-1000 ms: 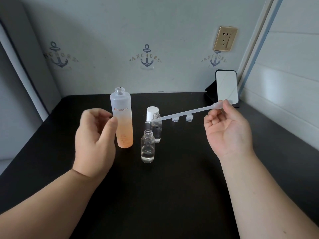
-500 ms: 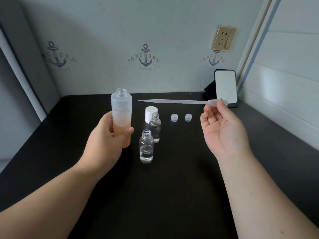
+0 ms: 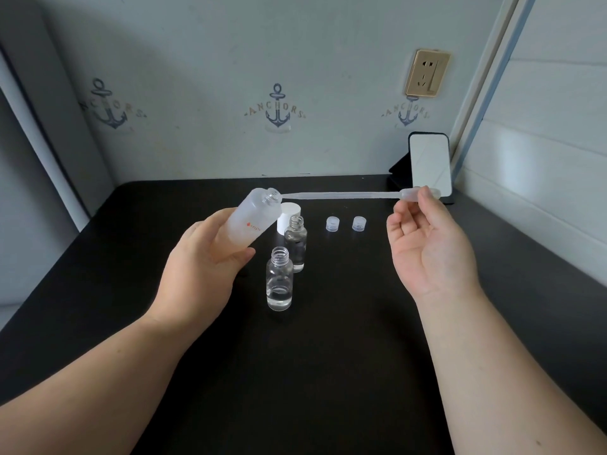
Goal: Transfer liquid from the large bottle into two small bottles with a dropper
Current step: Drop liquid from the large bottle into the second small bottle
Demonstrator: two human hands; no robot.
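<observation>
Large bottle tilts in the left hand's grip; the right hand pinches the dropper, tip at its mouth.

Left hand grips tilted large bottle; right hand pinches dropper, tip at mouth
</observation>
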